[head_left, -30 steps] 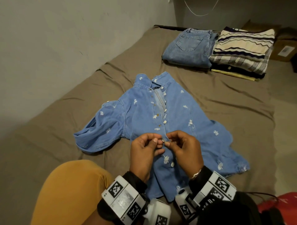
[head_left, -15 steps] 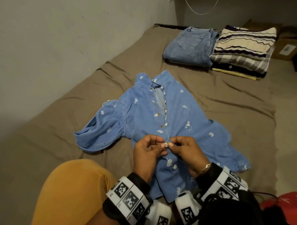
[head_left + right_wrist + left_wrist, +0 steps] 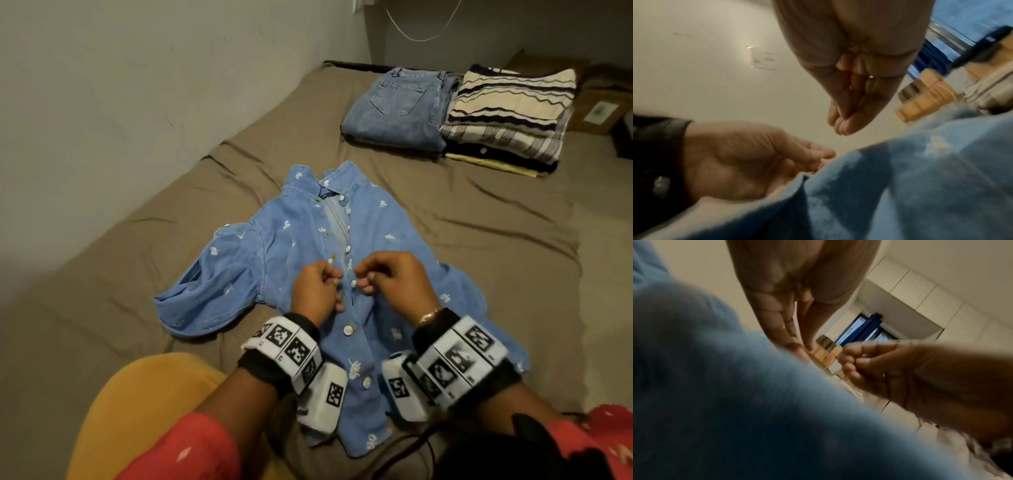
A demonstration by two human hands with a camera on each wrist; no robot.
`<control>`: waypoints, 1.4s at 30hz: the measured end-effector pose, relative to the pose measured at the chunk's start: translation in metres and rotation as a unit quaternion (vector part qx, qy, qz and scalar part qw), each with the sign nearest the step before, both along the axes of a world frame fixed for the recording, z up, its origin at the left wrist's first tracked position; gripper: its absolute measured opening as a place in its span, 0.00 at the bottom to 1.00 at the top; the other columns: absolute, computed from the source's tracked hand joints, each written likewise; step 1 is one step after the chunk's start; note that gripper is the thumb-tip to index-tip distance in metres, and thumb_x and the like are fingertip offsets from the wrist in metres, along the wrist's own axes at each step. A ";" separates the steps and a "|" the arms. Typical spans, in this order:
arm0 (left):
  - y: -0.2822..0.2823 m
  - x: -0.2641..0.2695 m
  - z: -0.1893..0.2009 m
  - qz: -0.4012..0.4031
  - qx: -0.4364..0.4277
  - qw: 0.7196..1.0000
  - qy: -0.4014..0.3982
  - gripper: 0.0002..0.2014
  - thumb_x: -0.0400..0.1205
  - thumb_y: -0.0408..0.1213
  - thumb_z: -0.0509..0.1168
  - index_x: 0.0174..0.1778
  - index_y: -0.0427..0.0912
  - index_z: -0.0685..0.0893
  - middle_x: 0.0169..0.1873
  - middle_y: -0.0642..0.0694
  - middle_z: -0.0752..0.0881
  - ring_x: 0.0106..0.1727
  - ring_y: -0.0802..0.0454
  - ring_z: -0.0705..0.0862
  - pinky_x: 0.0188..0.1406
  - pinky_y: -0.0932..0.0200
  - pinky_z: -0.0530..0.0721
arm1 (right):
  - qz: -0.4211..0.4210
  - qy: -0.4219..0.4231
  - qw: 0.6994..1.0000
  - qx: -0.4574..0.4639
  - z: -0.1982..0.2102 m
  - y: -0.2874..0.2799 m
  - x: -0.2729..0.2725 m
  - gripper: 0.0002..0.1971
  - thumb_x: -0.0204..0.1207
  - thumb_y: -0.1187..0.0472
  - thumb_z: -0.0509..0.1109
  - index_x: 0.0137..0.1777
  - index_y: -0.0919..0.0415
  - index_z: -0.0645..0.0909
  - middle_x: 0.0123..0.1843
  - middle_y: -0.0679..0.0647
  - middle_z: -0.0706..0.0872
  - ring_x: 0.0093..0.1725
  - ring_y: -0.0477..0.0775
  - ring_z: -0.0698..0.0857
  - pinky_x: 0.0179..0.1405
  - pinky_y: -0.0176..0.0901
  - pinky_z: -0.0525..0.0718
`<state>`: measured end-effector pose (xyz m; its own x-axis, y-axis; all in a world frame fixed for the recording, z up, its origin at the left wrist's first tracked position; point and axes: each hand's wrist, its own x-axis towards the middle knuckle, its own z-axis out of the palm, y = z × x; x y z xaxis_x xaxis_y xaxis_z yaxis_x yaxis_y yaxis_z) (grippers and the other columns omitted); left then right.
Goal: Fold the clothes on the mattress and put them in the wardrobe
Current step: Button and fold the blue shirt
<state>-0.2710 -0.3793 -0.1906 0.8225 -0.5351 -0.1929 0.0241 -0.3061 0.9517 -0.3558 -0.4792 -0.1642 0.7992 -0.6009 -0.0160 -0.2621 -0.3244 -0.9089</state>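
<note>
Since the denim shirt (image 3: 342, 274) is soft, light cloth, I'd judge it drapes and creases wherever it's lifted; no stiffness to lean on, nothing fragile except the buttons. It lies face up on the mattress (image 3: 462, 240), collar away from the person, left-hand sleeve bunched beside the body, placket partly open toward the collar. Best hold, by my read: pinch the two placket edges either side of a button for fastening, then take shoulders and hem for the fold.

Left hand (image 3: 317, 291) sits over the placket mid-shirt, fingers curled in, thumb meeting fingertips; whether it pinches cloth or a button I can't tell, wrist views are too blurred. Right hand (image 3: 390, 277) mirrors it just across the placket, fingers curled, a small white button (image 3: 354, 283) at its fingertips; hold also unclear. The two hands are near each other but not touching. Both wrists low over the shirt's lower half.

Folded jeans (image 3: 397, 106) and a stack of folded striped tops (image 3: 507, 116) sit at the far end of the mattress, well apart from the shirt.
</note>
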 end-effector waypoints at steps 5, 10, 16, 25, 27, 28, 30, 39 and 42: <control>-0.001 -0.006 -0.035 -0.030 0.192 0.975 -0.104 0.13 0.72 0.32 0.73 0.33 0.43 0.72 0.33 0.46 0.75 0.44 0.43 0.79 0.42 0.53 0.76 | 0.003 0.183 0.975 -0.128 -0.039 0.005 0.023 0.12 0.72 0.74 0.62 0.38 0.60 0.83 0.43 0.61 0.87 0.48 0.62 0.86 0.51 0.45 0.82; -0.004 -0.008 -0.042 -0.048 0.236 0.961 -0.135 0.14 0.75 0.32 0.69 0.51 0.27 0.78 0.48 0.32 0.83 0.52 0.38 0.82 0.41 0.55 0.75 | -0.024 0.247 0.942 -0.226 -0.055 0.010 0.023 0.06 0.77 0.67 0.65 0.50 0.65 0.82 0.55 0.61 0.84 0.56 0.62 0.82 0.49 0.44 0.77; 0.010 -0.006 -0.027 0.051 0.102 0.993 -0.022 0.14 0.77 0.21 0.63 0.26 0.39 0.73 0.25 0.43 0.78 0.24 0.54 0.82 0.28 0.57 0.81 | -0.045 0.177 0.977 -0.107 -0.043 0.003 0.017 0.14 0.69 0.67 0.73 0.26 0.58 0.75 0.31 0.55 0.86 0.41 0.58 0.87 0.43 0.42 0.83; 0.024 -0.025 0.009 0.043 -0.126 0.978 0.162 0.08 0.80 0.19 0.61 0.36 0.32 0.78 0.31 0.35 0.81 0.28 0.50 0.85 0.25 0.65 0.84 | -0.016 0.004 0.999 0.040 -0.002 0.021 -0.009 0.14 0.70 0.77 0.71 0.30 0.58 0.81 0.25 0.53 0.83 0.21 0.41 0.81 0.28 0.35 0.84; 0.025 -0.027 0.010 0.040 -0.146 0.973 0.173 0.10 0.79 0.19 0.62 0.34 0.32 0.79 0.31 0.36 0.82 0.26 0.53 0.86 0.26 0.65 0.85 | -0.024 -0.010 0.999 0.036 -0.004 0.023 -0.014 0.15 0.70 0.77 0.71 0.30 0.56 0.81 0.25 0.52 0.84 0.22 0.41 0.82 0.28 0.34 0.84; 0.025 -0.028 0.011 0.043 -0.153 0.972 0.173 0.10 0.79 0.20 0.62 0.33 0.32 0.80 0.31 0.36 0.83 0.26 0.54 0.86 0.27 0.65 0.85 | -0.028 -0.013 0.999 0.023 -0.005 0.023 -0.014 0.15 0.69 0.76 0.73 0.30 0.55 0.81 0.26 0.51 0.84 0.23 0.41 0.82 0.29 0.35 0.84; 0.025 -0.029 0.013 0.051 -0.153 0.974 0.162 0.08 0.79 0.21 0.63 0.35 0.32 0.81 0.32 0.35 0.84 0.30 0.50 0.86 0.28 0.65 0.85 | -0.030 -0.018 0.999 -0.004 -0.005 0.024 -0.013 0.14 0.67 0.73 0.75 0.29 0.53 0.81 0.25 0.48 0.84 0.24 0.40 0.82 0.31 0.36 0.84; 0.028 -0.029 0.017 0.071 -0.168 0.965 0.190 0.08 0.78 0.21 0.64 0.34 0.33 0.83 0.28 0.41 0.86 0.29 0.52 0.85 0.28 0.65 0.85 | -0.029 -0.029 0.999 -0.035 -0.007 0.033 -0.012 0.11 0.68 0.72 0.75 0.31 0.55 0.84 0.28 0.45 0.85 0.31 0.43 0.85 0.40 0.42 0.85; 0.028 -0.031 0.021 0.077 -0.178 0.959 0.208 0.07 0.78 0.21 0.65 0.35 0.33 0.82 0.29 0.41 0.85 0.29 0.55 0.85 0.28 0.67 0.84 | -0.049 -0.017 0.988 -0.144 -0.009 0.037 -0.011 0.05 0.68 0.69 0.74 0.34 0.59 0.86 0.31 0.51 0.88 0.35 0.55 0.87 0.42 0.48 0.84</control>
